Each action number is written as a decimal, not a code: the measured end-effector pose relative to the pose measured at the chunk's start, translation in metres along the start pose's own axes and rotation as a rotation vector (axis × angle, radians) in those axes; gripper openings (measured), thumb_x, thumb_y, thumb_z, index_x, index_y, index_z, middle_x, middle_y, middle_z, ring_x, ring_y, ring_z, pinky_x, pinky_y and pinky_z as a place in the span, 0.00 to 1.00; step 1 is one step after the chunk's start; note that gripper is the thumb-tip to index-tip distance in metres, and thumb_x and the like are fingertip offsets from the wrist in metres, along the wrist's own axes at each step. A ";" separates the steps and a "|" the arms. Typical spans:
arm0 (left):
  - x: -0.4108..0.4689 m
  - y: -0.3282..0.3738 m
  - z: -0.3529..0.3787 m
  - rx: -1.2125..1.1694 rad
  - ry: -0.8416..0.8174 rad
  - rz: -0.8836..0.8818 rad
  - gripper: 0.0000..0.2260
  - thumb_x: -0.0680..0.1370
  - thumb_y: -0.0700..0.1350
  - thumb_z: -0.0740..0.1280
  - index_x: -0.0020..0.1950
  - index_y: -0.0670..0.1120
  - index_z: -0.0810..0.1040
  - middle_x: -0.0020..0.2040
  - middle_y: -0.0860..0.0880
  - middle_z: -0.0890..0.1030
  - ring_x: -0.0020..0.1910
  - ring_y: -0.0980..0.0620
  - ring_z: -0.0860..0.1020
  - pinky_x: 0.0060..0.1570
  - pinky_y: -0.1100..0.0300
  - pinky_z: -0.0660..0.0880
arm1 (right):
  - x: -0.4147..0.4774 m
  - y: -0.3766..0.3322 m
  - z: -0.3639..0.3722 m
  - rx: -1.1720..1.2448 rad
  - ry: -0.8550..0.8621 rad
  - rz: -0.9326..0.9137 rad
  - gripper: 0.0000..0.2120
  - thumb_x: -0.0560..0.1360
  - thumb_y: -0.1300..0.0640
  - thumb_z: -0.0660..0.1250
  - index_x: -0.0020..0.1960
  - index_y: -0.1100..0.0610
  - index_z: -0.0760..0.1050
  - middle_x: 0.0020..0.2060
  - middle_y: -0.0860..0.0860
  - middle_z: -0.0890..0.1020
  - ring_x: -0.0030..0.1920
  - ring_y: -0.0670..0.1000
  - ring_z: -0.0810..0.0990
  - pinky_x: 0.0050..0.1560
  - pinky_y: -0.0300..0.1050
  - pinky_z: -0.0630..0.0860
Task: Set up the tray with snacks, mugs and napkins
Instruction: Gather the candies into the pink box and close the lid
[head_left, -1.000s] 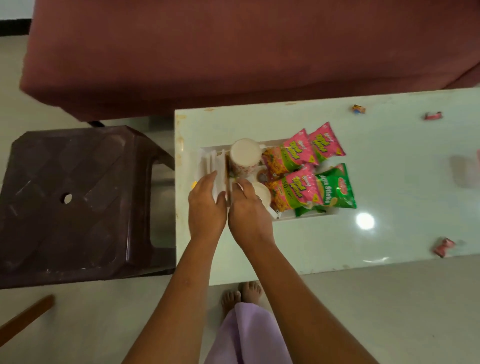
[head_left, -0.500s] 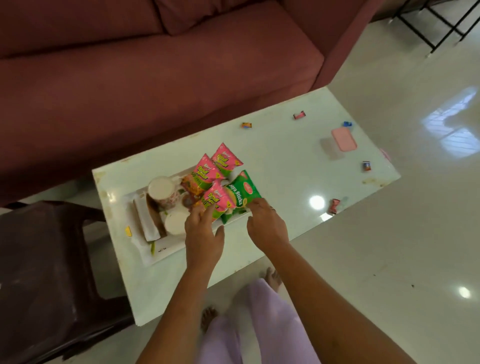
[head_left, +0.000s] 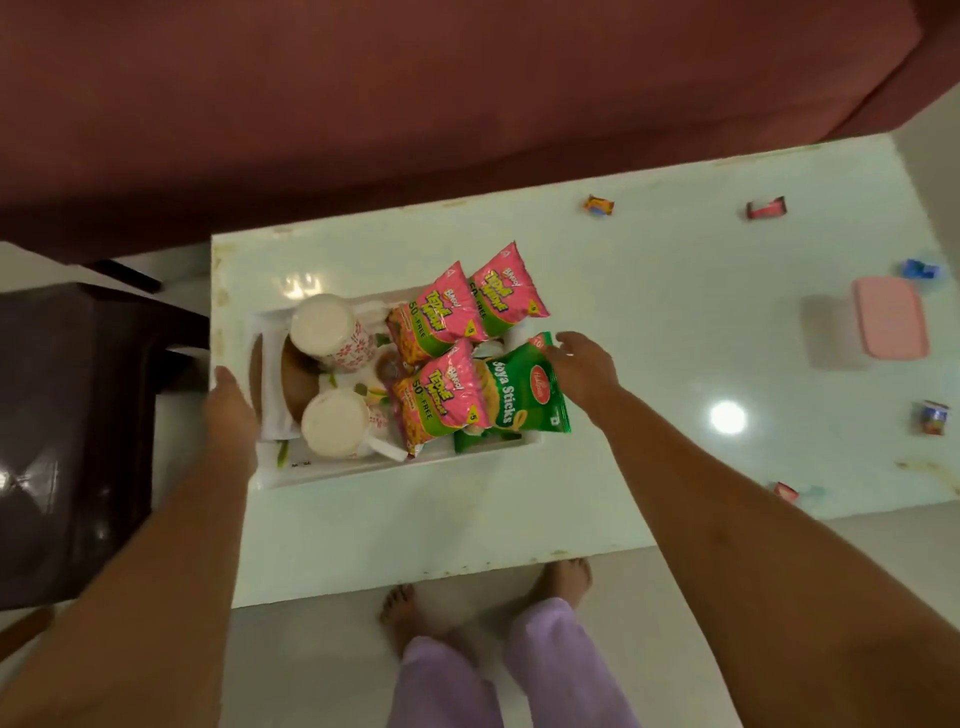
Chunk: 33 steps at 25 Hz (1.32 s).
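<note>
- Head view: white rectangular tray (head_left: 337, 470), loaded, is seen centre-left on pale glossy desk (head_left: 649, 312).
- Left hand (head_left: 231, 410) is laid at its left rim, right hand (head_left: 582, 371) on green snack packet (head_left: 519, 400); grips cannot be told.

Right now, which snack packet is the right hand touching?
The green Soya Sticks packet: the right hand touches its far corner. The three pink packets lie left of it, untouched.
</note>
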<state>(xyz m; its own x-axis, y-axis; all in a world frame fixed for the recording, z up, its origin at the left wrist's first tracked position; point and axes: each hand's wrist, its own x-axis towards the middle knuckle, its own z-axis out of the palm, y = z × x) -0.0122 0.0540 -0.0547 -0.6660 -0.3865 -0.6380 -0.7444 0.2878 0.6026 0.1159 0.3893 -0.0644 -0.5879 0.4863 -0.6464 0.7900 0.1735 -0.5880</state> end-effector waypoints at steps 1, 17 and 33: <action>0.000 -0.001 0.003 -0.037 0.000 -0.041 0.28 0.78 0.64 0.48 0.70 0.48 0.67 0.65 0.48 0.73 0.66 0.45 0.70 0.66 0.53 0.64 | 0.013 0.001 0.003 0.052 -0.041 0.022 0.20 0.79 0.50 0.58 0.69 0.56 0.68 0.68 0.55 0.72 0.66 0.55 0.72 0.67 0.51 0.68; -0.034 -0.008 0.036 -0.465 -0.104 -0.201 0.44 0.64 0.77 0.56 0.69 0.49 0.67 0.60 0.51 0.75 0.56 0.51 0.76 0.51 0.53 0.73 | 0.057 0.038 -0.030 0.467 -0.113 0.239 0.25 0.75 0.38 0.60 0.55 0.59 0.77 0.48 0.59 0.83 0.48 0.59 0.83 0.56 0.57 0.78; -0.128 -0.015 0.205 -0.420 -0.187 -0.176 0.39 0.68 0.75 0.55 0.71 0.52 0.65 0.70 0.51 0.69 0.71 0.50 0.66 0.73 0.48 0.58 | 0.091 0.117 -0.208 0.466 0.031 0.261 0.34 0.73 0.30 0.53 0.55 0.58 0.76 0.45 0.55 0.81 0.45 0.53 0.80 0.52 0.49 0.72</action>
<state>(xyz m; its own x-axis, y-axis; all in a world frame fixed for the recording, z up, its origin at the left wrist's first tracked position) 0.0742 0.2789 -0.0799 -0.5578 -0.2226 -0.7996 -0.7879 -0.1610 0.5944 0.1913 0.6324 -0.0908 -0.3711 0.4890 -0.7894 0.7443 -0.3516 -0.5678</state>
